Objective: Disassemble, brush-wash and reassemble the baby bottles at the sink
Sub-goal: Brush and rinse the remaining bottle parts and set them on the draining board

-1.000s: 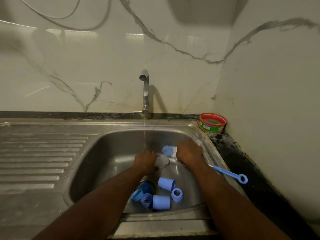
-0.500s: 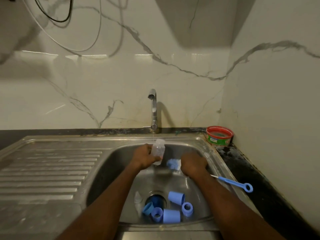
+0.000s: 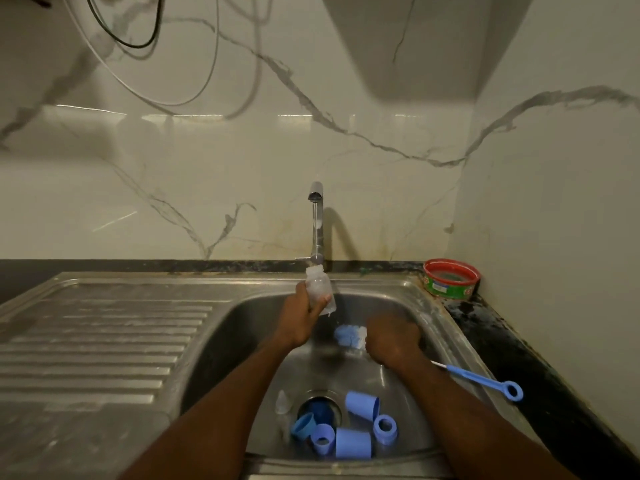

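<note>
L hand fingers wrapped on bottle under tap stream at far sink, R hand clenched on brush; risk: wet bottle slips, drops onto caps near drain.

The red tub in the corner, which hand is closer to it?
Right. The right hand is over the sink's right side, below-left of the red tub; the left hand is farther left, holding the bottle.

Blue caps in steel sink.
</note>
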The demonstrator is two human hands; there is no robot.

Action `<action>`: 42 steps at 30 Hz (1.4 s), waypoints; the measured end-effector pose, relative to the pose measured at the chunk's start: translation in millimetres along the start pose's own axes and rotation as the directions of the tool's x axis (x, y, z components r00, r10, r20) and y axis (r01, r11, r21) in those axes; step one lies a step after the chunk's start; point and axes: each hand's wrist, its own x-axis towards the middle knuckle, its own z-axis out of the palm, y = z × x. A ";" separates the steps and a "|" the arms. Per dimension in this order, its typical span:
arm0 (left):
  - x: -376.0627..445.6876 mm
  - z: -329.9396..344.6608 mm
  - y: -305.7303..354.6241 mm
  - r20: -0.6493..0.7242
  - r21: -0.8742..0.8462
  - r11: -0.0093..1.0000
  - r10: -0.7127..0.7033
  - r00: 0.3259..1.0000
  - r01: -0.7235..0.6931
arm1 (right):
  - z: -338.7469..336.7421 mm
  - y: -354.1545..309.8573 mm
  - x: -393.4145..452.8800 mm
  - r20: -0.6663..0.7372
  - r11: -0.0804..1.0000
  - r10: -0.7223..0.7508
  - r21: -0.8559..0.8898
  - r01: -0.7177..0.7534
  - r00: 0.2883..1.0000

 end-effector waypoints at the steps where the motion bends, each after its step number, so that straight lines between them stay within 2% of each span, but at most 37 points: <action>1: -1.3 0.8 0.7 0.010 -0.014 1.000 0.020 1.000 -0.020 | 1.2 -2.8 -2.5 0.000 1.000 -0.009 -0.015 0.009 1.000; 5: -2.6 1.7 4.3 0.006 -0.070 0.997 0.041 0.999 -0.041 | 7.4 -9.6 -5.7 0.002 0.997 -0.041 -0.061 0.041 0.999; 15: 6.5 -1.8 -12.4 -0.044 -0.130 0.990 -0.060 0.997 0.054 | -0.8 -8.2 -4.5 0.018 0.999 -0.031 -0.025 0.032 0.999; 18: 6.7 -0.5 -13.8 -0.025 -0.126 0.990 -0.060 0.998 0.056 | -4.5 -13.6 -16.4 0.053 0.995 -0.094 -0.040 0.096 0.994; 21: 6.8 2.4 -13.0 -0.013 -0.127 0.991 -0.046 0.999 0.044 | -2.6 -23.8 -16.3 -0.012 0.991 -0.132 0.000 0.132 0.991; 23: 7.8 3.4 -9.0 -0.016 -0.172 0.984 -0.042 0.999 0.039 | -5.0 -29.6 -13.9 0.010 0.993 -0.115 -0.015 0.115 0.993; 25: 10.0 2.8 -6.7 -0.046 -0.191 0.981 -0.023 0.999 0.014 | -7.5 -28.1 -9.0 0.032 0.996 -0.087 -0.015 0.088 0.996; 28: 11.0 -1.8 -2.8 -0.120 -0.165 0.986 -0.014 0.993 -0.006 | -7.0 -18.4 -3.8 -0.011 0.997 -0.079 -0.016 0.079 0.997; 33: 8.2 -7.1 -3.1 -0.156 -0.243 0.970 -0.064 0.986 0.024 | -3.4 -13.8 -2.7 0.001 0.996 -0.083 -0.012 0.083 0.997; 38: 8.7 -7.1 -2.2 -0.280 -0.147 0.988 -0.089 0.956 0.049 | -1.4 -15.5 -3.1 -0.011 0.994 -0.107 0.002 0.107 0.994; 42: 8.3 -3.6 -1.1 -0.271 -0.122 0.992 -0.018 0.963 -0.016 | -0.5 -15.8 -3.4 -0.005 0.994 -0.107 -0.013 0.107 0.994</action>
